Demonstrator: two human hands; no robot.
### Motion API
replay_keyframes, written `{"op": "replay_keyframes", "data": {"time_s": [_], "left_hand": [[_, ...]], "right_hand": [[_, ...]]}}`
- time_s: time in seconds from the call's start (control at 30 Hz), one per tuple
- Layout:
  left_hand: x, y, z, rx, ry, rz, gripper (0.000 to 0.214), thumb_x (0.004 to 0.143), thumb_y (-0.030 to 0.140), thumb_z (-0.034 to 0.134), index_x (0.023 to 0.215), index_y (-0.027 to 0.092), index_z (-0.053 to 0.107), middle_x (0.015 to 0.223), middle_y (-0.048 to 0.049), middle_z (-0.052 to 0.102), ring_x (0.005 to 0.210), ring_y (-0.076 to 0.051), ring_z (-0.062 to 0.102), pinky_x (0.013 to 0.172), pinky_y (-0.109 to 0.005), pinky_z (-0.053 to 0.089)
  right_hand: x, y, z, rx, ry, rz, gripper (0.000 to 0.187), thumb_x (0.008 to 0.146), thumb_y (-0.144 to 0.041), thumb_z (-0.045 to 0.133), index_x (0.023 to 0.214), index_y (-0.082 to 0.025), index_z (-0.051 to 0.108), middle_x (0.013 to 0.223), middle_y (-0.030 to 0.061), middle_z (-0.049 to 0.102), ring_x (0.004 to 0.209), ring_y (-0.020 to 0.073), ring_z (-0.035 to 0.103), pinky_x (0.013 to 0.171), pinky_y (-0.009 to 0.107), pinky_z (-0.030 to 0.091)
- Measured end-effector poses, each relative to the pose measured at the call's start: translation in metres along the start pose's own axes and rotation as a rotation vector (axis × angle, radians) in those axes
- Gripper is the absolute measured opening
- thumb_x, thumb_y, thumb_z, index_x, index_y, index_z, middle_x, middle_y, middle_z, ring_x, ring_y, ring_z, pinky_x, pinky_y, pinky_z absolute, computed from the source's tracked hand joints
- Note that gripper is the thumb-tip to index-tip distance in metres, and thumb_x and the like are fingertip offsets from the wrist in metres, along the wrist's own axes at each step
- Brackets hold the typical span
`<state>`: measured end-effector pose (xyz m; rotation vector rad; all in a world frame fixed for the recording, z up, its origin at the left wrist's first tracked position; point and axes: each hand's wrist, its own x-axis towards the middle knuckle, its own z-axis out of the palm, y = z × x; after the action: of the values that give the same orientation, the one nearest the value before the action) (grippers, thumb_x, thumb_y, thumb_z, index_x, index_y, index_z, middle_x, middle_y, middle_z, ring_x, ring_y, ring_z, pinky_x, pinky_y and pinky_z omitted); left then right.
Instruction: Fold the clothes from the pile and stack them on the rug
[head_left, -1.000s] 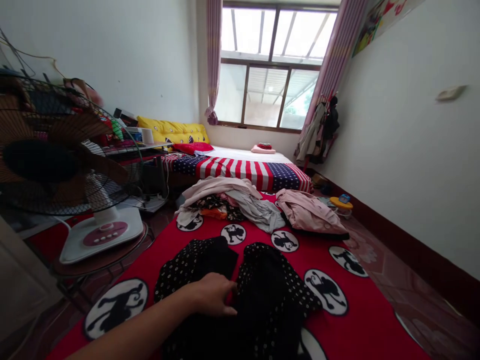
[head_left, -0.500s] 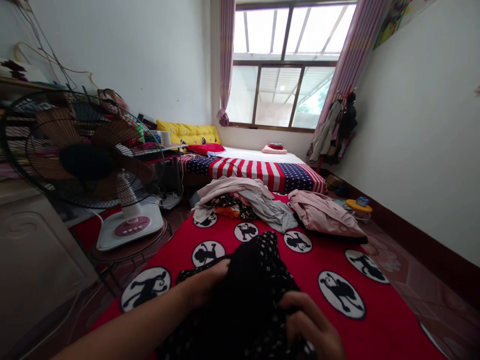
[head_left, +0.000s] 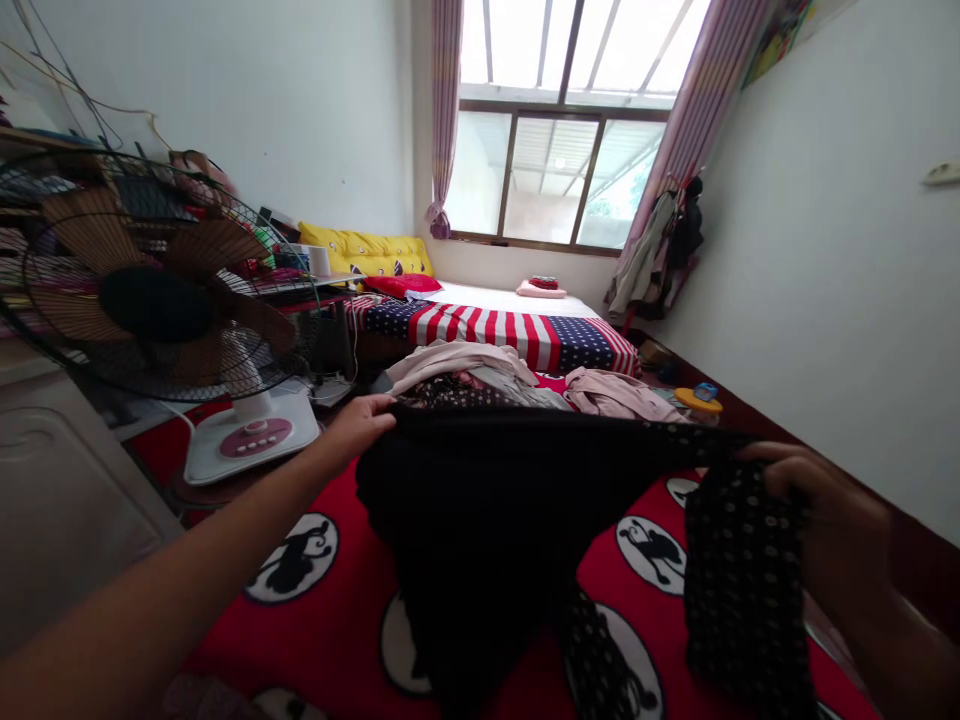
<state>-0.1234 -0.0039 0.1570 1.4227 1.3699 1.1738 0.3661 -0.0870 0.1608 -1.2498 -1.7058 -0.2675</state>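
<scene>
A black garment (head_left: pixel 487 510) with patterned, white-dotted parts hangs stretched between my two hands in the head view. My left hand (head_left: pixel 365 420) pinches its upper left corner. On the far right my right hand (head_left: pixel 832 510) grips the other end, and a dotted piece like a sleeve (head_left: pixel 742 580) drops below it. Another dotted strip dangles lower in the middle. Beneath lies a red blanket (head_left: pixel 330 630) with black figures in white circles. Behind the garment sit a heap of clothes (head_left: pixel 465 365) and a pink garment (head_left: pixel 619 395), both partly covered by it.
A standing fan (head_left: pixel 154 305) with a white base is at the left, beside a pale cabinet (head_left: pixel 67 540). Farther back is a bed with a striped, starred cover (head_left: pixel 487 335). Clothes (head_left: pixel 652 250) hang by the right curtain. A yellow-lidded container (head_left: pixel 697 400) stands near the right wall.
The black garment was bunched between my hands and is now spread wide. My left hand has moved up and left, my right hand up and right. The view has shifted slightly.
</scene>
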Motion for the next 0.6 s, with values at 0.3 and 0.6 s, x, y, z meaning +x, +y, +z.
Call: {"op": "replay_keyframes", "data": {"time_s": [0.3,0.6], "left_hand": [[-0.022,-0.109,0.002,0.281,-0.274,-0.167,0.044,0.068,0.059,0.061,0.059,0.016,0.062,0.048,0.0023,0.051,0.047,-0.013,0.046,0.046,-0.021,0.03],[-0.046,-0.081,0.085,0.593,-0.26,0.418,0.022,0.072,0.027,0.067,0.092,0.023,0.073,0.132,-0.0125,0.058,0.129,-0.033,0.045,0.11,-0.052,0.027]], "right_hand": [[-0.092,0.05,0.035,-0.047,-0.585,0.297,0.022,0.074,-0.028,0.05,0.078,-0.025,0.072,0.112,0.0074,0.07,0.104,0.0291,0.065,0.095,0.046,0.048],[-0.063,-0.018,0.161,-0.04,-0.578,0.316,0.064,0.071,-0.033,0.068,0.131,-0.014,0.053,0.138,0.0178,0.051,0.133,0.0329,0.041,0.11,0.054,0.027]]}}
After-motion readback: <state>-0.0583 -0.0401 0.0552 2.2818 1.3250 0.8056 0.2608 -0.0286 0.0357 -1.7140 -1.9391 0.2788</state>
